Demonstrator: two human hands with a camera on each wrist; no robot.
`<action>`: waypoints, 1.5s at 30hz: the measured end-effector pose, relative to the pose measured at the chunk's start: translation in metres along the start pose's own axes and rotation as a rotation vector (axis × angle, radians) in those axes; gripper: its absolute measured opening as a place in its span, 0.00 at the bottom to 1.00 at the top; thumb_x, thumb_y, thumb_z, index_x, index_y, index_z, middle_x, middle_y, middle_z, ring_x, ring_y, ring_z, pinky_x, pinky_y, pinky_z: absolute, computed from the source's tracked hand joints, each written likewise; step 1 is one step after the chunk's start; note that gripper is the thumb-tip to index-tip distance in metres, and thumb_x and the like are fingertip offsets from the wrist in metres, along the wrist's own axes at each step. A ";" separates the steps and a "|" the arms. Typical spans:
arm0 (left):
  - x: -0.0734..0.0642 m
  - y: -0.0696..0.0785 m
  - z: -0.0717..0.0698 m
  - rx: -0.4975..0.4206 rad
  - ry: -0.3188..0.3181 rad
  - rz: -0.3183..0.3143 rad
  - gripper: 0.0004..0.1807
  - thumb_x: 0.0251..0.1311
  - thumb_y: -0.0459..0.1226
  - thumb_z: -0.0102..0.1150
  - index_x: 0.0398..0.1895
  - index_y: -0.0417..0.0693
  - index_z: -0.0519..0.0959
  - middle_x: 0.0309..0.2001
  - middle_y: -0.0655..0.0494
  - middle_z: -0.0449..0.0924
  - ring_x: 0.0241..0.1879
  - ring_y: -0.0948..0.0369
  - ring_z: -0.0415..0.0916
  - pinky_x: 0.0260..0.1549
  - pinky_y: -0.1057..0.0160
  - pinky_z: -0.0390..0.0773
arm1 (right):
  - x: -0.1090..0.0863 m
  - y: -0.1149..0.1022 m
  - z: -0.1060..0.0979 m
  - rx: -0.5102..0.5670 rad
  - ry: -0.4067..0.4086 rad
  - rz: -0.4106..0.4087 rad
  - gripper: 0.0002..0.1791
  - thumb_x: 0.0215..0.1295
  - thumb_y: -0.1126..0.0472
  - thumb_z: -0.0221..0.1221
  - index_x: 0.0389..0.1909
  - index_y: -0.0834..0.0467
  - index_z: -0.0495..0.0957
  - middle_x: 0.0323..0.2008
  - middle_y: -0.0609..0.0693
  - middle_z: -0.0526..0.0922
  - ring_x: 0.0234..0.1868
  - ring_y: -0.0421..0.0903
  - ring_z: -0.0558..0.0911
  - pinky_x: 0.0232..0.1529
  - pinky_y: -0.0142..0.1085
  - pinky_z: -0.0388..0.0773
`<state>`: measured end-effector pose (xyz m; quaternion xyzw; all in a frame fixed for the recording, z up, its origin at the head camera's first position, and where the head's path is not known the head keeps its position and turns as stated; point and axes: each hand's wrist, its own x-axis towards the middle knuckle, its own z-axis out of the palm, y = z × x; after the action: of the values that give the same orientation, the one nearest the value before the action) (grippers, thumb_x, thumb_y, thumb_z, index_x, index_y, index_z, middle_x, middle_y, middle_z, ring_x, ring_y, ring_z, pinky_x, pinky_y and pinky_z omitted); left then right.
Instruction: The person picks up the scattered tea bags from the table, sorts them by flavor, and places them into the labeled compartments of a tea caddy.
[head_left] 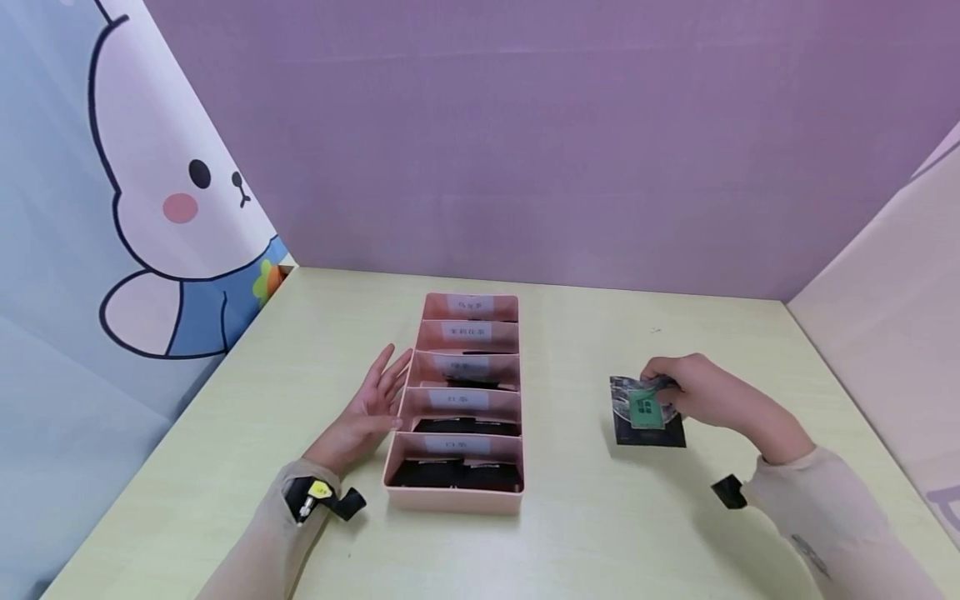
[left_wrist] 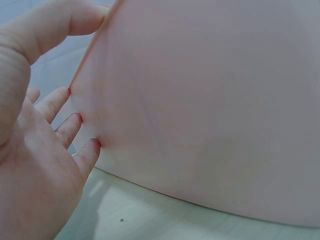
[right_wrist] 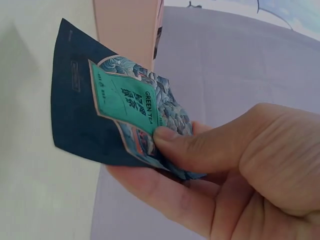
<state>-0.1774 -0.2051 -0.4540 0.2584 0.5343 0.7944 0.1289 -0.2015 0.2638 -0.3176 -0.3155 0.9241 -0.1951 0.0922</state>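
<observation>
A green tea packet [head_left: 630, 429], dark with a green label, is pinched at its top edge by my right hand [head_left: 708, 390] above the right side of the table. In the right wrist view, the thumb lies over the patterned end of the packet and the fingers are behind it; the label reads "GREEN TEA". A pink box [head_left: 453, 501] with several compartments stands in the middle of the table. My left hand [head_left: 369, 414] is at its left side, fingers extended. In the left wrist view, the fingertips [left_wrist: 90, 146] touch the box wall and the thumb meets its upper edge.
Dark packets [head_left: 487, 477] stand in the nearer compartments, and each divider carries a white label [head_left: 457, 445]. The pale table [head_left: 570, 550] ends at a purple backdrop [head_left: 525, 167]. A curtain with a cartoon rabbit [head_left: 150, 167] hangs on the left, and a pale panel [head_left: 892, 275] borders the right.
</observation>
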 end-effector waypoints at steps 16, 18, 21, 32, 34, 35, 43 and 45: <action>-0.001 0.001 0.000 0.027 0.039 -0.040 0.60 0.58 0.18 0.52 0.80 0.63 0.28 0.81 0.52 0.27 0.78 0.50 0.24 0.67 0.71 0.56 | 0.049 -0.027 -0.011 0.163 0.086 -0.028 0.09 0.58 0.76 0.64 0.39 0.65 0.84 0.33 0.54 0.87 0.26 0.42 0.84 0.26 0.33 0.82; -0.001 0.001 0.000 0.026 0.036 -0.035 0.60 0.58 0.17 0.51 0.80 0.63 0.27 0.81 0.51 0.27 0.77 0.50 0.24 0.68 0.71 0.56 | 0.055 -0.031 -0.012 0.187 0.088 -0.021 0.08 0.59 0.75 0.64 0.38 0.64 0.84 0.32 0.54 0.87 0.26 0.43 0.84 0.27 0.33 0.83; -0.001 0.000 -0.001 0.023 0.021 -0.022 0.59 0.57 0.17 0.50 0.79 0.61 0.26 0.80 0.50 0.25 0.77 0.49 0.23 0.68 0.72 0.54 | 0.064 -0.035 -0.012 0.225 0.089 -0.005 0.06 0.59 0.74 0.64 0.37 0.64 0.84 0.31 0.53 0.87 0.26 0.43 0.85 0.29 0.34 0.83; 0.000 0.000 0.000 0.027 0.018 -0.017 0.60 0.57 0.17 0.51 0.79 0.60 0.26 0.80 0.49 0.25 0.77 0.49 0.22 0.68 0.72 0.52 | 0.093 -0.051 -0.006 0.414 0.151 0.056 0.06 0.55 0.73 0.69 0.33 0.65 0.83 0.27 0.52 0.86 0.26 0.48 0.86 0.30 0.39 0.85; 0.000 0.000 0.000 0.030 0.019 -0.018 0.60 0.57 0.17 0.51 0.79 0.60 0.26 0.80 0.49 0.25 0.77 0.49 0.22 0.68 0.72 0.52 | 0.097 -0.054 -0.004 0.438 0.172 0.053 0.05 0.54 0.73 0.69 0.31 0.65 0.83 0.26 0.52 0.86 0.26 0.48 0.86 0.30 0.39 0.85; 0.000 0.000 0.000 0.031 0.018 -0.017 0.60 0.57 0.18 0.52 0.79 0.60 0.25 0.80 0.50 0.25 0.77 0.49 0.22 0.68 0.72 0.52 | 0.100 -0.056 -0.002 0.447 0.183 0.045 0.05 0.54 0.73 0.69 0.31 0.65 0.83 0.26 0.52 0.86 0.25 0.48 0.86 0.30 0.40 0.85; 0.000 -0.003 -0.002 0.001 -0.013 0.021 0.60 0.58 0.18 0.53 0.79 0.58 0.24 0.80 0.47 0.23 0.77 0.48 0.21 0.68 0.71 0.53 | 0.116 -0.073 0.012 0.544 0.244 -0.020 0.04 0.53 0.73 0.70 0.27 0.65 0.83 0.26 0.55 0.87 0.26 0.50 0.87 0.31 0.41 0.85; 0.000 -0.004 -0.002 -0.002 -0.023 0.032 0.60 0.58 0.19 0.53 0.79 0.58 0.24 0.79 0.46 0.22 0.77 0.49 0.22 0.68 0.71 0.52 | 0.119 -0.076 0.014 0.563 0.249 -0.035 0.04 0.54 0.73 0.69 0.27 0.65 0.83 0.26 0.55 0.87 0.27 0.50 0.87 0.31 0.41 0.85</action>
<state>-0.1791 -0.2051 -0.4581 0.2760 0.5277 0.7940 0.1226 -0.2491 0.1302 -0.3042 -0.2670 0.8324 -0.4821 0.0586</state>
